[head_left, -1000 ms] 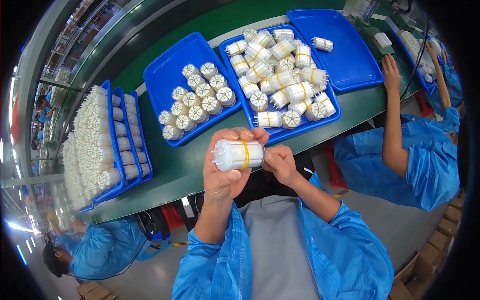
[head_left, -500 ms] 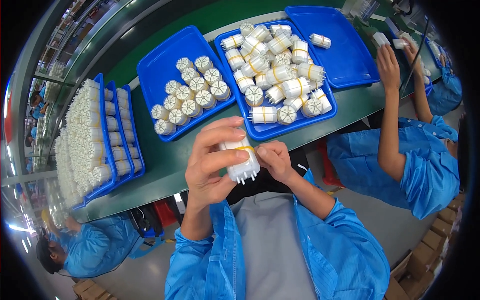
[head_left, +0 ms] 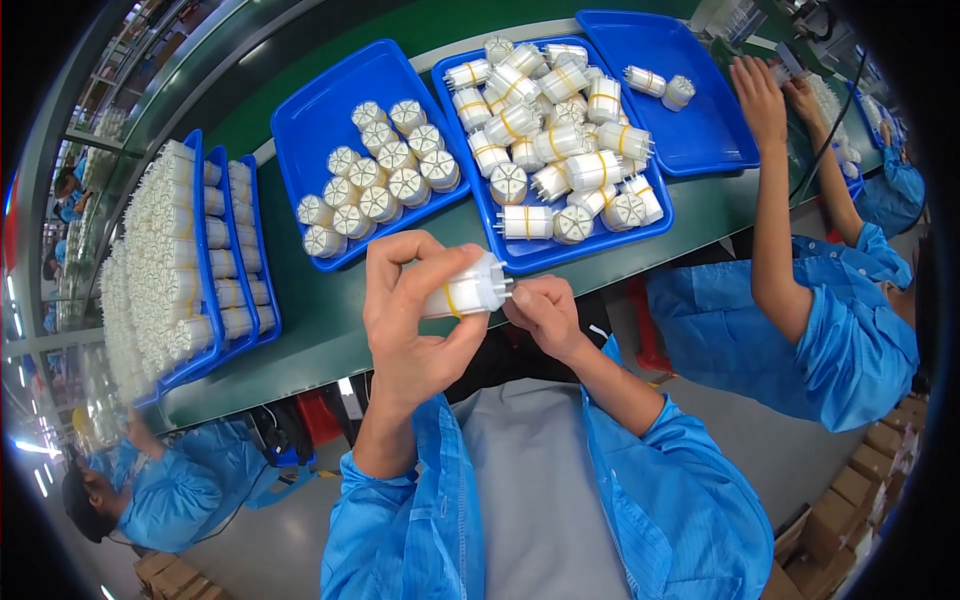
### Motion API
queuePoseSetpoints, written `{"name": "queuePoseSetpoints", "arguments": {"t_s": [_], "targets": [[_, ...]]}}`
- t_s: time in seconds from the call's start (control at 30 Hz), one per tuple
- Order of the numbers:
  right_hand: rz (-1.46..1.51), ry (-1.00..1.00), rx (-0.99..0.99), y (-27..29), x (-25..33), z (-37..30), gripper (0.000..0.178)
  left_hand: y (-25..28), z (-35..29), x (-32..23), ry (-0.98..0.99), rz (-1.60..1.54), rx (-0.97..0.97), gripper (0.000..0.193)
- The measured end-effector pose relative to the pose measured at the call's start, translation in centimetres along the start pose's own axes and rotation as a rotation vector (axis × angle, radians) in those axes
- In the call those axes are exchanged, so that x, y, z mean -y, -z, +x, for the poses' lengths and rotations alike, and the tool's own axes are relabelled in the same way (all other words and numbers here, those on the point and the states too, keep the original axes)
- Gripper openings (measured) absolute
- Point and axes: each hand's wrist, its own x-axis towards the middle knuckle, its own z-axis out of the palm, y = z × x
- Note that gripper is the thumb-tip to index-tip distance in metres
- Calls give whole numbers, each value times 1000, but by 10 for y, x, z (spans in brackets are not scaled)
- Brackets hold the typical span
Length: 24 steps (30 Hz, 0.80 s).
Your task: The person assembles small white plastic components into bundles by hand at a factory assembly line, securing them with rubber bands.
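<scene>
The left hand (head_left: 405, 315) grips a white cylindrical bundle (head_left: 470, 291) wrapped by a yellow band, holding it on its side above the near edge of the green table (head_left: 300, 350), with its pins pointing right. The right hand (head_left: 548, 312) has its fingers curled, the tips right at those pins; whether they pinch one or only touch it, I cannot tell.

As far as the layout shows, the work seems partway through. In the left blue tray (head_left: 335, 110), a group of bundles (head_left: 380, 165) stands on end in fairly even rows, slotted caps up, filling only the near right part; these look like the handled ones, and the far left part is bare. In the middle blue tray (head_left: 580, 252), a larger jumbled heap (head_left: 560, 140) lies in all directions, which suggests many pieces are left. The right blue tray (head_left: 690, 135) carries just two, a lying bundle (head_left: 644, 81) and a second bundle (head_left: 678, 94) beside it, near a co-worker's hand (head_left: 766, 106).

At the far left of the table, blue trays (head_left: 212, 255) are packed with similar pieces (head_left: 160, 270), probably a finished or waiting batch; which, I cannot tell. The bundle in hand looks unfinished, since both hands are on or at it.
</scene>
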Motion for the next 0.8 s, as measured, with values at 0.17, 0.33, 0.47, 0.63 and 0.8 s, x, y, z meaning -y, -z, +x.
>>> {"name": "queuePoseSetpoints", "arguments": {"t_s": [0.17, 0.33, 0.47, 0.63, 0.8], "targets": [[1, 30, 25, 0, -2, 1, 45, 0, 1, 0, 139, 22, -71, 46], [-35, -8, 10, -1, 0, 1, 49, 0, -3, 2, 268, -88, -75, 44], [-31, -20, 9, -1, 2, 1, 49, 4, -4, -5, 524, -389, -60, 39], [-19, -25, 14, -2, 1, 0, 48, 5, -8, -3, 632, -600, -59, 38], [-31, -14, 16, -2, 1, 1, 49, 9, -11, -1, 657, -739, -13, 40]]}}
